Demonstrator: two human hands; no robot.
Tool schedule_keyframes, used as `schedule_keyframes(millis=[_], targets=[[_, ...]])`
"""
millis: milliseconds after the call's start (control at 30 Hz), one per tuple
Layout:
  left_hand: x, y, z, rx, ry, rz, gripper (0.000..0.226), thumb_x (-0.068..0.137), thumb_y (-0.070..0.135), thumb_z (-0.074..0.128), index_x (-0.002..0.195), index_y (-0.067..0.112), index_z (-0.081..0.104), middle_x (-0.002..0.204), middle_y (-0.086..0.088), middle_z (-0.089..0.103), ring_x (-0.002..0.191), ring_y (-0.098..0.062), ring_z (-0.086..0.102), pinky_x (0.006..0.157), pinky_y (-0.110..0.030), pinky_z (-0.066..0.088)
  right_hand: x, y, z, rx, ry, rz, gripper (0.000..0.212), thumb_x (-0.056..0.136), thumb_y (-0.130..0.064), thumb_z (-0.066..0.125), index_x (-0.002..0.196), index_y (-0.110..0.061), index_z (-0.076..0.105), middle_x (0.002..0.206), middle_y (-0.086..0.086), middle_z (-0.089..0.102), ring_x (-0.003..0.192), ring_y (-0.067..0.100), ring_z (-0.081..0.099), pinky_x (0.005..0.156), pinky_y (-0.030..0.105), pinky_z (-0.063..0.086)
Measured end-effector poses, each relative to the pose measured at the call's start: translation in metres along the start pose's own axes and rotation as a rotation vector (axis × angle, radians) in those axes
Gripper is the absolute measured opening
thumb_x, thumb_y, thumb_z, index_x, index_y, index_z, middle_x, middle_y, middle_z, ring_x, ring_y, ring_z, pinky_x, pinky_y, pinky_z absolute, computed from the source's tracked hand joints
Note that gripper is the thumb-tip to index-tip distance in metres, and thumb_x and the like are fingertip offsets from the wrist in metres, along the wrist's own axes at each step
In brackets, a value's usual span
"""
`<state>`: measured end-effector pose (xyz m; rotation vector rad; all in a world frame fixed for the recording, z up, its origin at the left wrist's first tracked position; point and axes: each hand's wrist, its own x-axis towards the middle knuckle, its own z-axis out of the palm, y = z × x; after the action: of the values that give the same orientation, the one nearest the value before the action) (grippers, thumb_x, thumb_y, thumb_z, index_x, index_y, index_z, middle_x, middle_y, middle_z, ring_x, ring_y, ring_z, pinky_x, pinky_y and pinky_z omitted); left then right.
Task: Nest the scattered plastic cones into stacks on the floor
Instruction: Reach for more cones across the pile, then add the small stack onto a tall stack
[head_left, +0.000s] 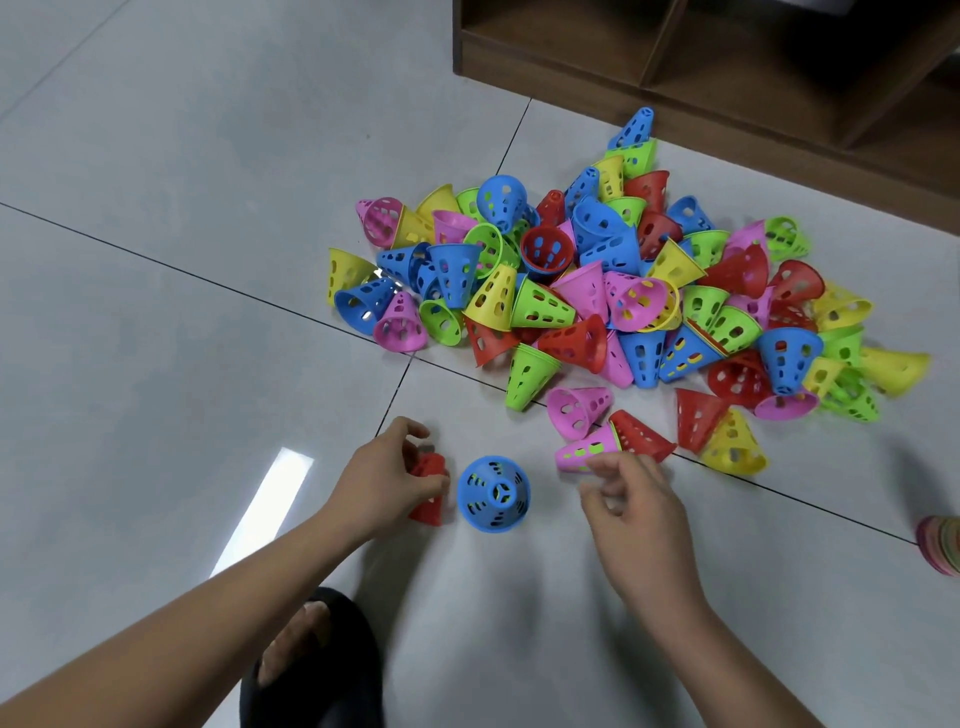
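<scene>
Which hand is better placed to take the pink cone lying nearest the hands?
Right: the right hand seems empty and is nearest the pink cone; the left hand grips a red cone.

Bright, even light falls on the pale floor. A white glare strip lies at 8 o'clock (hard-edged, blown out). Soft grey shadows spread under both arms toward 6 o'clock. The cones are sharp. The right hand is motion-blurred, as is the red cone gripped by the left hand. The shelf at 1 o'clock is dark inside. Floor lines bow near the edges.
</scene>
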<state>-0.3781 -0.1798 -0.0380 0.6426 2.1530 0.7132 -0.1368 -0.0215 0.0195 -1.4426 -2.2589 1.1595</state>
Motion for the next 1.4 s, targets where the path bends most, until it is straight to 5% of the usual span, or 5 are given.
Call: schedule_keyframes(millis=[433, 833, 933, 1133, 1400], targets=[[-0.046, 0.077, -0.047, -0.500, 0.283, 0.431, 0.054, 0.088, 0.024, 0.084, 0.135, 0.031, 0.056, 0.123, 0.005, 0.065, 0.120, -0.027, 0.062, 0.089, -0.038, 0.056, 0.033, 0.035, -0.002, -0.134, 0.137, 0.028, 0.018, 0.094, -0.020, 0.077, 0.109, -0.020, 0.067, 0.103, -0.006, 0.066, 0.080, 0.008, 0.063, 0.073, 0.029, 0.044], [-0.075, 0.081, -0.009, -0.210, 0.114, 0.634, 0.048, 0.086, 0.019, 0.090, 0.127, 0.026, 0.066, 0.122, 0.014, 0.065, 0.115, -0.016, 0.065, 0.092, -0.030, 0.053, 0.035, 0.025, -0.007, 0.121, 0.179, 0.155, 0.008, 0.097, -0.015, 0.074, 0.095, -0.022, 0.071, 0.084, -0.011, 0.072, 0.076, -0.003, 0.065, 0.072, 0.009, 0.047], [-0.071, 0.071, -0.003, -0.087, 0.080, 0.673, 0.043, 0.088, 0.023, 0.088, 0.124, 0.031, 0.066, 0.121, 0.020, 0.062, 0.114, -0.011, 0.065, 0.095, -0.035, 0.053, 0.035, 0.018, -0.012, 0.378, 0.105, 0.256, 0.004, 0.099, -0.016, 0.074, 0.101, -0.019, 0.074, 0.082, -0.002, 0.075, 0.073, 0.011, 0.069, 0.077, 0.032, 0.056], [-0.061, 0.055, 0.002, -0.086, 0.024, 0.592, 0.051, 0.084, 0.040, 0.092, 0.128, 0.032, 0.065, 0.126, 0.018, 0.060, 0.121, -0.011, 0.063, 0.099, -0.032, 0.053, 0.019, -0.036, -0.030, 1.126, -0.223, 0.495, 0.011, 0.100, -0.007, 0.064, 0.108, -0.006, 0.071, 0.086, 0.005, 0.068, 0.071, 0.012, 0.059, 0.072, 0.026, 0.054], [-0.062, 0.051, 0.008, -0.170, 0.017, 0.543, 0.058, 0.082, 0.040, 0.093, 0.131, 0.030, 0.065, 0.127, 0.015, 0.062, 0.118, -0.015, 0.065, 0.095, -0.023, 0.054, -0.006, -0.055, -0.020, 1.070, -0.508, 0.404, 0.023, 0.090, -0.012, 0.070, 0.110, 0.000, 0.073, 0.089, 0.013, 0.065, 0.073, 0.016, 0.057, 0.072, 0.028, 0.051]])
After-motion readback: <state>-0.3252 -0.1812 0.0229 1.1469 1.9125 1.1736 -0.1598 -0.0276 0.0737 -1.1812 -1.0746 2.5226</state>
